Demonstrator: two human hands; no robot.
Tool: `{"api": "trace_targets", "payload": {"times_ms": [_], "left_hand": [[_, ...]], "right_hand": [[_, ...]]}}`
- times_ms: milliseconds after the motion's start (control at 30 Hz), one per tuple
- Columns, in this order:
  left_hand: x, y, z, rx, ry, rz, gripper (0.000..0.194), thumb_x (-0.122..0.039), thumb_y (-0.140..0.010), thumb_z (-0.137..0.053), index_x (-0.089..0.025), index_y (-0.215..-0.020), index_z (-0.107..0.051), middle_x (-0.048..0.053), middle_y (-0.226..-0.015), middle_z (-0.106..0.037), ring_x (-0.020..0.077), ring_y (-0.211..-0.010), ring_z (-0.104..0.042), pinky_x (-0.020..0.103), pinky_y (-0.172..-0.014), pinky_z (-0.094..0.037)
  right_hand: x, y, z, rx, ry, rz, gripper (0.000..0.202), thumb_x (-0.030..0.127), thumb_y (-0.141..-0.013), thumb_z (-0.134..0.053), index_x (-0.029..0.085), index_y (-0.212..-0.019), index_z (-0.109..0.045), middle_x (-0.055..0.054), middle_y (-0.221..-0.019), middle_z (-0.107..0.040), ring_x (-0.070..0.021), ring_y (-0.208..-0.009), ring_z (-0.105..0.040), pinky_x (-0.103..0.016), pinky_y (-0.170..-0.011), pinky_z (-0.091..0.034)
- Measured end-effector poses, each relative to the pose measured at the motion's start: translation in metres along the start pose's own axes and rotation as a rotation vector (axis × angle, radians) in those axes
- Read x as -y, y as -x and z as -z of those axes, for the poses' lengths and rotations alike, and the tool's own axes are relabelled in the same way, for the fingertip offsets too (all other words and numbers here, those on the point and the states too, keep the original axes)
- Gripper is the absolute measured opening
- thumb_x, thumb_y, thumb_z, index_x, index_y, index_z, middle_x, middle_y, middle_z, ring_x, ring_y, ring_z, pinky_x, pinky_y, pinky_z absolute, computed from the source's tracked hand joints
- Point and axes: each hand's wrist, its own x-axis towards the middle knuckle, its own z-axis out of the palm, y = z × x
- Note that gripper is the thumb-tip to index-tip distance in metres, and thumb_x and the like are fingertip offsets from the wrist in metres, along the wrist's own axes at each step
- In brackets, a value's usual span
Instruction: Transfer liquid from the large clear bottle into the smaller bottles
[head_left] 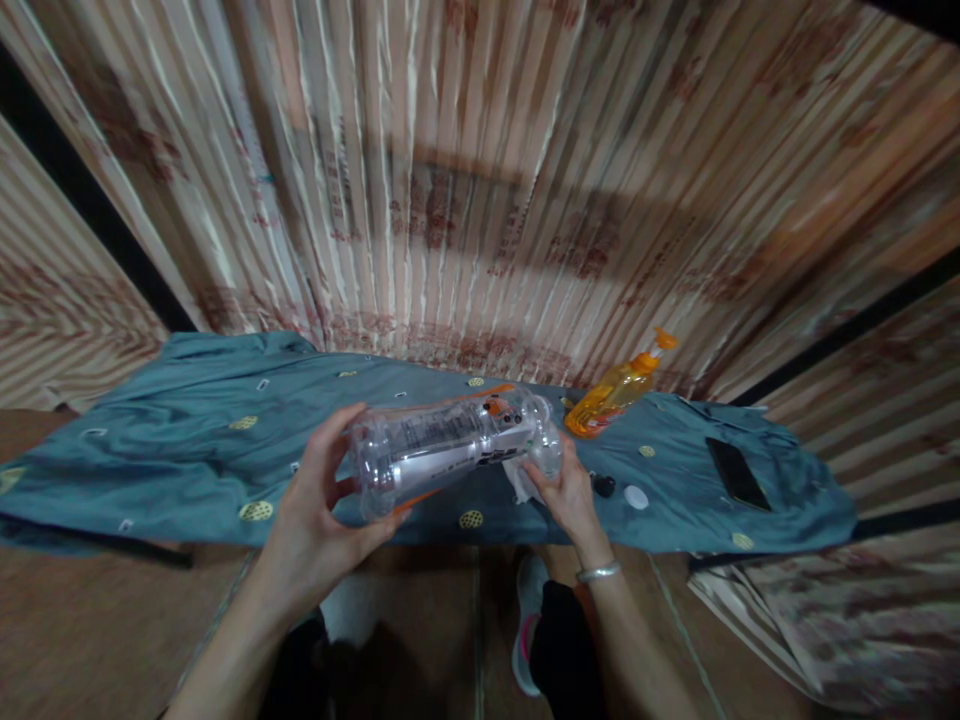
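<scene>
A large clear plastic bottle (442, 445) with a printed label lies sideways in the air above the blue-green cloth. My left hand (322, 505) grips its wide end, with the thumb below and fingers behind. At the narrower right end, my right hand (566, 490) has its fingers on the bottle; a silver bangle is on that wrist. A piece of white tissue (521, 482) shows beside my right fingers, under the bottle. Just right of that hand, a small black object (603, 486) and a white round cap (636, 497) rest on the cloth.
An orange pump bottle (611, 398) is at the cloth's back edge. A dark phone (737, 473) lies on the right of the cloth-covered table (180, 430). Striped curtains (450, 200) hang behind, between dark poles. My feet are on the tiled floor below.
</scene>
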Motion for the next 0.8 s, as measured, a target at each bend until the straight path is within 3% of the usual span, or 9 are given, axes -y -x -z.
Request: {"api": "trace_targets", "payload": {"times_ms": [167,333,500,800], "left_hand": [[0.001,0.001,-0.001,0.012,0.007,0.002,0.090,-0.033,-0.062,-0.089,-0.033,-0.141,-0.045,0.010,-0.144,-0.053,0.0334,-0.130,-0.059,0.037,-0.082,-0.066],[0.000,0.000,-0.004,0.020,-0.010,-0.001,0.086,-0.033,-0.066,-0.087,-0.031,-0.141,-0.045,0.011,-0.144,-0.051,0.0319,-0.128,-0.058,0.038,-0.084,-0.065],[0.000,-0.001,-0.006,0.002,-0.013,0.005,0.086,-0.035,-0.065,-0.088,-0.035,-0.140,-0.046,0.009,-0.148,-0.049,0.0327,-0.128,-0.058,0.039,-0.082,-0.065],[0.007,-0.003,-0.010,-0.018,0.004,0.048,0.085,-0.040,-0.063,-0.087,-0.032,-0.138,-0.047,0.009,-0.139,-0.056,0.0321,-0.123,-0.061,0.040,-0.082,-0.065]], "right_hand": [[0.000,-0.001,0.000,-0.012,0.015,0.010,0.067,0.058,-0.086,-0.062,0.015,-0.137,-0.054,-0.017,-0.122,-0.072,-0.0319,-0.109,-0.071,-0.044,-0.092,-0.057],[-0.001,-0.002,0.000,-0.008,0.066,-0.016,0.082,0.064,-0.084,-0.060,0.012,-0.145,-0.046,-0.021,-0.132,-0.067,-0.0343,-0.115,-0.069,-0.046,-0.095,-0.055],[-0.003,-0.003,-0.003,-0.033,0.088,-0.087,0.095,0.067,-0.081,-0.061,0.008,-0.151,-0.038,-0.023,-0.128,-0.069,-0.0361,-0.108,-0.072,-0.046,-0.091,-0.057],[-0.011,-0.005,-0.006,-0.036,0.087,-0.048,0.083,0.061,-0.080,-0.065,0.010,-0.143,-0.048,-0.021,-0.123,-0.071,-0.0354,-0.110,-0.070,-0.047,-0.091,-0.057]]}}
